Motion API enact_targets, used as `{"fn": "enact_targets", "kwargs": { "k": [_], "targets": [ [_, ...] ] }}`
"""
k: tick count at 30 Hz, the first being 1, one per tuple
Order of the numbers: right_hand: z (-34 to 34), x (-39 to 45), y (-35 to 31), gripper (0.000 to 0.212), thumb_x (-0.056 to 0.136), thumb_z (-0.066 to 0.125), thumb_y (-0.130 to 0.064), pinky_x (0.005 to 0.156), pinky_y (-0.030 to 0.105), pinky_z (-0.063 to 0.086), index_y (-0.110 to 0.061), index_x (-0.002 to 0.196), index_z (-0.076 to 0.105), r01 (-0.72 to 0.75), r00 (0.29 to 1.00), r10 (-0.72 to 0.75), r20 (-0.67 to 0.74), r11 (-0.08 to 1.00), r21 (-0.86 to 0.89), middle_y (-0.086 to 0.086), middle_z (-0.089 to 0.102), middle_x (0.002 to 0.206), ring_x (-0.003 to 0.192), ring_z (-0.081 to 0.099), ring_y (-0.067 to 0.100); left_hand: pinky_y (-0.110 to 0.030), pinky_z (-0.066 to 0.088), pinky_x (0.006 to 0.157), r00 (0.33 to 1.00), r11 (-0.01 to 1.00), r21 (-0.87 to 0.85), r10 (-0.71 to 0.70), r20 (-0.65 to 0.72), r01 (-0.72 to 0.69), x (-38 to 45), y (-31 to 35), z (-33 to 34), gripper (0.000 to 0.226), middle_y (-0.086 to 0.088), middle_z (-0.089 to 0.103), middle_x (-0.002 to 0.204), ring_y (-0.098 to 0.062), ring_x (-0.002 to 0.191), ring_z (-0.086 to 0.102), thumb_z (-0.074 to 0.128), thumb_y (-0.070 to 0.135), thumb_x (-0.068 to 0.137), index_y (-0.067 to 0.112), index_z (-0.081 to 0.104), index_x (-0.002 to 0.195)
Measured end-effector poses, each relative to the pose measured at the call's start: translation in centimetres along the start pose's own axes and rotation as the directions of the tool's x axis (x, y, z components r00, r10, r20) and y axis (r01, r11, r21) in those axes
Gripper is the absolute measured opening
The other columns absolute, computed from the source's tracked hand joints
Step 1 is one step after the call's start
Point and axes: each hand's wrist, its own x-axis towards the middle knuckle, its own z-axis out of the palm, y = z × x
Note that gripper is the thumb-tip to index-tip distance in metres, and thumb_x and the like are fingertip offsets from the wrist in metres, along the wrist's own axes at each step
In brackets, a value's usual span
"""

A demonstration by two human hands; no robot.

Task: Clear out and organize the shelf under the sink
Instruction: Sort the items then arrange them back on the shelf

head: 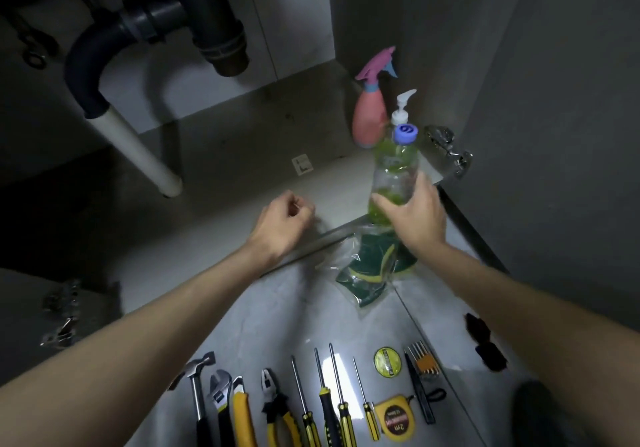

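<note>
The step in hand appeared to be restocking: the right hand (414,216) gripped a clear bottle with green liquid and a blue cap (394,173) around its lower body, thumb on the near side and fingers wrapped behind. The bottle stood roughly upright at the front right of the cabinet shelf (242,155); whether its base touched the shelf could not be told, since the hand covered it. The left hand (285,216) was loosely curled into a fist, holding nothing, near the shelf's front edge.

Just behind the held bottle stood a white pump dispenser (403,105) and a pink spray bottle (370,114), grouped in the right rear corner. The drain trap (214,20) and a white pipe (138,150) occupied the left side of the shelf.

On the floor in front lay a clear bag of green scouring pads (370,270), touching the shelf edge area beneath the right wrist. Nearer the camera, tools lay in a row: a hammer (197,387), an adjustable wrench (220,394), pliers (277,408), screwdrivers (325,401) and a yellow tape measure (394,419).

The next move likely called for seating the bottle beside the dispenser without tipping it, then releasing the grip.
</note>
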Motion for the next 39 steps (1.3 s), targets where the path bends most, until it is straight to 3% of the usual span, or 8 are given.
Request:
{"fn": "enact_targets", "kwargs": {
  "k": [5,10,15,19,23,29,35,39],
  "targets": [
    [-1.9,4.7,0.8,0.074,0.076,0.084,-0.041,0.105,0.041,0.045,-0.018,0.136,0.048,-0.138,0.988,0.139,-0.073,0.99,0.018,0.002,0.058,0.137,0.127,0.055,0.027,-0.033,0.052,0.087,0.994,0.967,0.256,-0.016,0.109,-0.013,1.5,-0.4,2.5,0.021,0.002,0.068,0.101,-0.024,0.097,0.064,0.062,0.036,0.091,0.026,0.058,0.109],
    [-1.2,6.0,1.1,0.071,0.072,0.087,-0.04,0.101,0.036,0.045,-0.021,0.132,0.054,-0.145,0.985,0.148,-0.085,0.989,0.038,0.0,0.065,0.129,0.122,0.059,0.025,-0.029,0.049,0.091,0.983,0.98,0.081,0.179,0.046,-0.182,7.1,7.1,4.7,0.038,-0.003,0.063,0.119,-0.02,0.104,0.062,0.065,0.028,0.092,0.015,0.057,0.127],
    [-0.2,6.3,1.4,0.081,0.072,0.088,-0.043,0.106,0.043,0.046,-0.016,0.139,0.053,-0.205,0.971,0.213,-0.109,0.975,0.081,0.004,0.063,0.134,0.127,0.055,0.027,-0.035,0.054,0.091,0.956,0.956,-0.04,0.289,-0.048,-0.291,14.2,15.3,7.3,0.039,-0.002,0.068,0.105,-0.02,0.1,0.066,0.072,0.025,0.088,0.013,0.062,0.124],
    [-0.2,6.4,2.1,0.074,0.072,0.086,-0.047,0.1,0.042,0.048,-0.015,0.133,0.059,-0.219,0.967,0.23,-0.107,0.97,0.106,0.008,0.067,0.126,0.12,0.059,0.03,-0.042,0.056,0.087,0.969,0.966,-0.085,0.242,-0.044,-0.245,17.1,16.3,10.1,0.028,-0.011,0.072,0.102,-0.029,0.099,0.068,0.079,0.02,0.081,0.016,0.069,0.107],
    [-0.2,7.1,2.5,0.07,0.072,0.085,-0.048,0.096,0.041,0.049,-0.014,0.128,0.061,-0.196,0.973,0.206,-0.102,0.976,0.099,0.009,0.069,0.121,0.115,0.061,0.031,-0.047,0.06,0.069,0.973,0.956,-0.19,0.211,-0.089,-0.224,18.8,15.9,11.0,0.024,-0.001,0.061,0.057,-0.025,0.062,0.065,0.065,0.012,0.084,0.021,0.057,0.064],
    [0.6,8.6,1.9,0.063,0.073,0.084,-0.05,0.095,0.041,0.051,-0.016,0.122,0.064,-0.24,0.965,0.25,-0.075,0.964,0.115,0.008,0.072,0.113,0.11,0.063,0.031,-0.041,0.048,0.055,0.979,0.899,-0.392,0.161,-0.122,-0.196,20.6,15.8,11.0,0.035,-0.001,0.046,0.042,-0.018,0.046,0.045,0.061,0.006,0.09,0.019,0.054,0.059],
    [1.6,9.3,1.4,0.063,0.074,0.083,-0.049,0.095,0.04,0.05,-0.011,0.121,0.063,-0.245,0.963,0.254,-0.087,0.964,0.104,0.01,0.068,0.119,0.114,0.06,0.032,-0.047,0.054,0.079,0.96,0.943,-0.198,0.246,-0.13,-0.269,21.6,15.9,10.7,0.018,-0.007,0.059,0.073,-0.02,0.074,0.054,0.063,0.003,0.09,0.01,0.065,0.074],
    [1.6,9.0,1.4,0.073,0.073,0.084,-0.051,0.101,0.042,0.047,-0.01,0.128,0.058,-0.287,0.952,0.297,-0.076,0.95,0.123,0.012,0.06,0.127,0.121,0.055,0.032,-0.027,0.049,0.083,0.964,0.95,-0.181,0.237,-0.12,-0.256,20.3,15.3,10.0,0.015,-0.01,0.065,0.095,-0.016,0.088,0.059,0.07,-0.001,0.084,0.003,0.067,0.098]
  ]
}}
